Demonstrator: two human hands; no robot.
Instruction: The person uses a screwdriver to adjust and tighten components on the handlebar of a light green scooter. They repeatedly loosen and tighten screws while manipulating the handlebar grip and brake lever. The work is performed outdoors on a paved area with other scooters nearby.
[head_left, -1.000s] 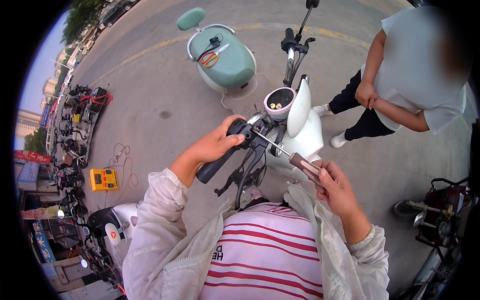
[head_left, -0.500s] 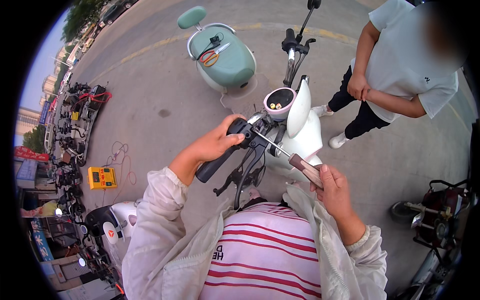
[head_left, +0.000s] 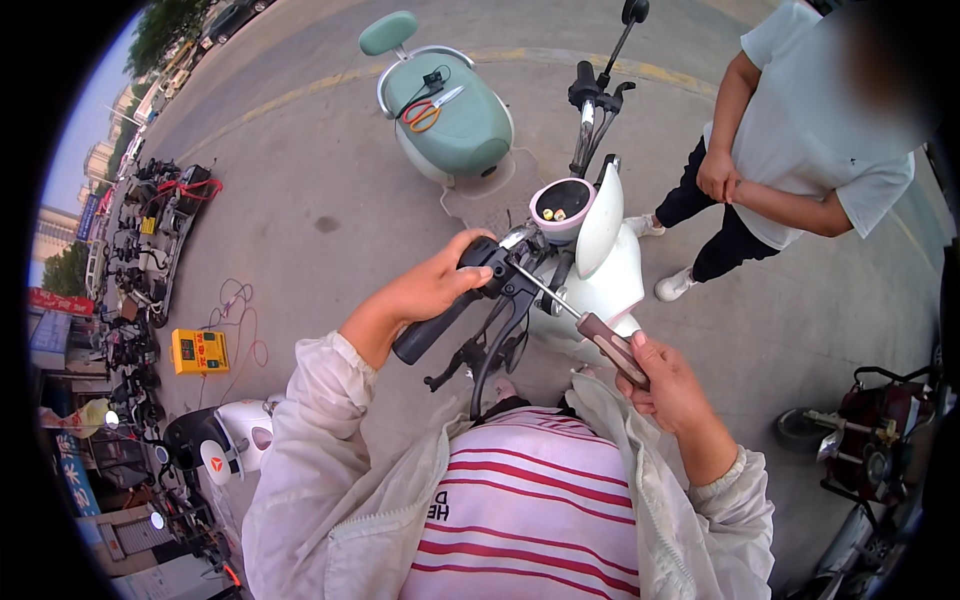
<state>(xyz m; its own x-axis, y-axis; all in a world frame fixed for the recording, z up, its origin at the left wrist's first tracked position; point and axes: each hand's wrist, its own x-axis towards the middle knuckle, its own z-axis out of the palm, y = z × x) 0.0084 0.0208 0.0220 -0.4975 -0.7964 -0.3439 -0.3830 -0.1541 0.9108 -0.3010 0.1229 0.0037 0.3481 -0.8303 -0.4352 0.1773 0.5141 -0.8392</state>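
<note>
Switch housing (head_left: 480,253) sits in the left hand (head_left: 437,284), fingers curled round it, apparently for steadiness. The right hand (head_left: 667,382) clasps the screwdriver (head_left: 592,328) by its handle (head_left: 612,349), probably for alignment.

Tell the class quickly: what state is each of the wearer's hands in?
Left hand: closed around the black switch housing.
Right hand: closed, holding the screwdriver.
</note>
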